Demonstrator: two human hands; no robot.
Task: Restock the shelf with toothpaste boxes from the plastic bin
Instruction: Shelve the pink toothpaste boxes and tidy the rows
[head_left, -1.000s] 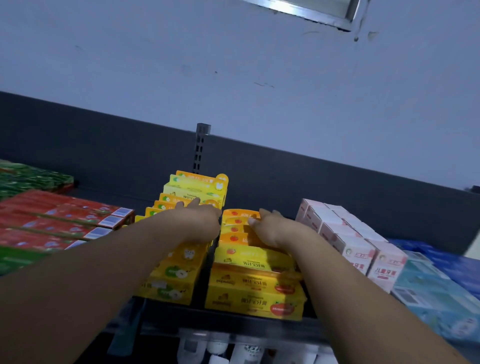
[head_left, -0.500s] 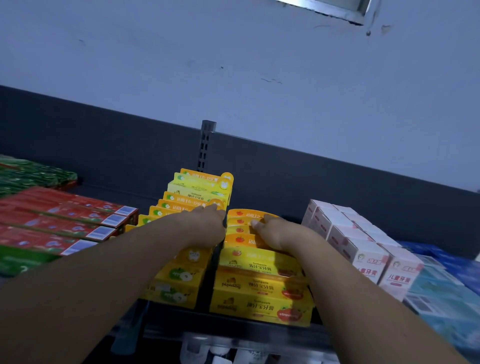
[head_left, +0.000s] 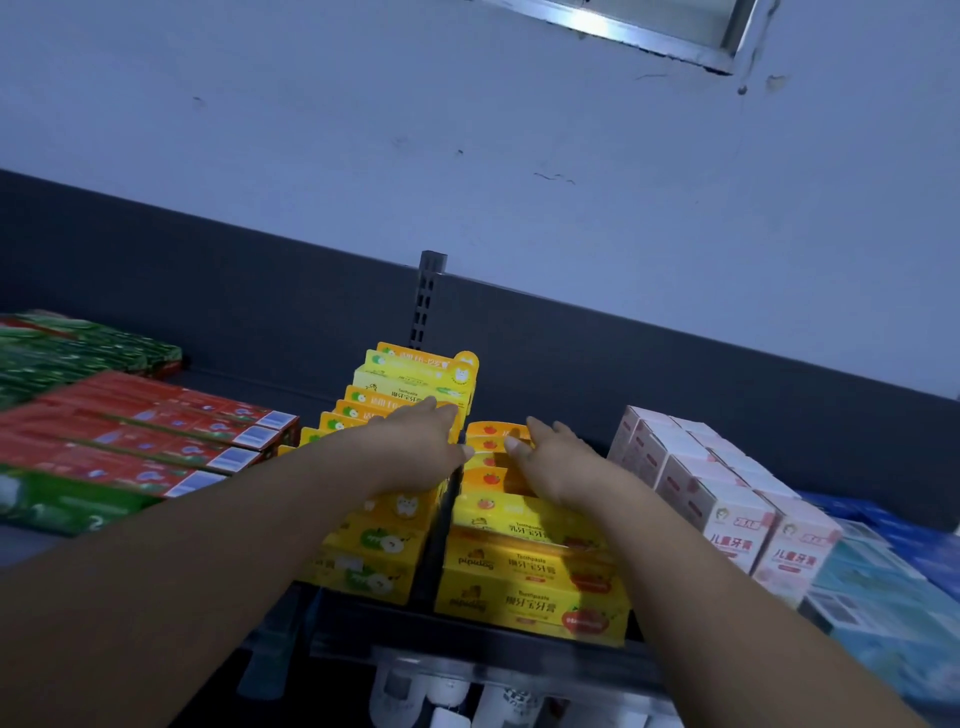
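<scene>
both hands on the yellow toothpaste rows, shelf mostly stocked

left hand (head_left: 415, 449) lay fairly flat on the apple row (head_left: 374, 561); right hand (head_left: 558, 465) spread loosely over the strawberry row (head_left: 530, 590). neither visibly gripped a box. both rows ran front to back on the shelf (head_left: 467, 647), strawberry row lower at the rear. judged late stage: squaring up, maybe a few boxes left to add. plastic bin out of view.
</scene>
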